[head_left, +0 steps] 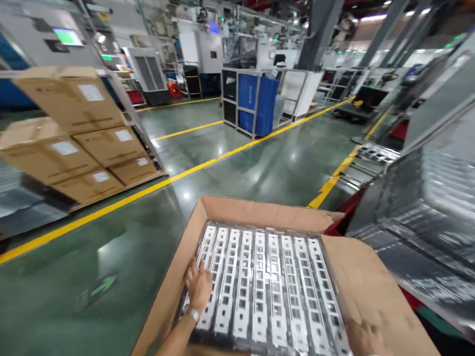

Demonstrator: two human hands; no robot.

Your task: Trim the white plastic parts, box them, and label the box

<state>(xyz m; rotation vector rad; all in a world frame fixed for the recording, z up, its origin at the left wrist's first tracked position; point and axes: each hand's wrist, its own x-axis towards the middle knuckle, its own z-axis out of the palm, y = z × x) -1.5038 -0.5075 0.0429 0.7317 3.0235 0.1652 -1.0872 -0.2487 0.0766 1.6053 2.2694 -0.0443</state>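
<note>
Slotted white strips [259, 312] are lying in the open carton [256, 210], probably light and bendable, wanting end support; left hand [199, 286] is resting at their left edge, right hand [367, 340] blurring, neither grip readable.

I see the right hand [366, 338] only as a blur, and I can't tell if it grips anything. The bottom edge cuts off the near part of the open box [260, 210]. The labels [91, 92] on the stacked boxes [59, 101] are too tiny to read
</note>
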